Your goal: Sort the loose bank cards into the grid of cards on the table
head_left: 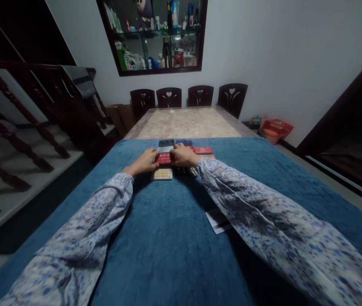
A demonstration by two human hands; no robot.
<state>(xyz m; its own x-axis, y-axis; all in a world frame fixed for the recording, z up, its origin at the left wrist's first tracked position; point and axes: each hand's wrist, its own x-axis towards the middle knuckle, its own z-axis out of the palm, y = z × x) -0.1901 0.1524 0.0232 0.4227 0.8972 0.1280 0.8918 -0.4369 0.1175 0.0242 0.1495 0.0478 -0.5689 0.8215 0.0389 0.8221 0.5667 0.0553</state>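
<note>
Several small cards or card-like boxes lie in rows on a blue cloth point(155, 238). My left hand point(144, 162) has its curled fingers and thumb at the left edge of a red card point(164, 159) with pale lettering. On that card's right edge rest the fingers of my right hand point(183, 154), which covers part of the cards beneath it. Behind the red one are a light card point(165, 149) and a dark card point(166, 143). A cream card point(162, 174) and a black card point(184, 172) lie nearer me. Another red card point(203, 150) is to the right.
A white card with a dark stripe point(218, 221) lies partly under my right sleeve. Past the cloth, the stone-patterned tabletop point(187, 121) reaches toward dark chairs point(169, 97). A wooden railing point(15, 97) stands left; a red bag point(277, 127) sits on the floor right.
</note>
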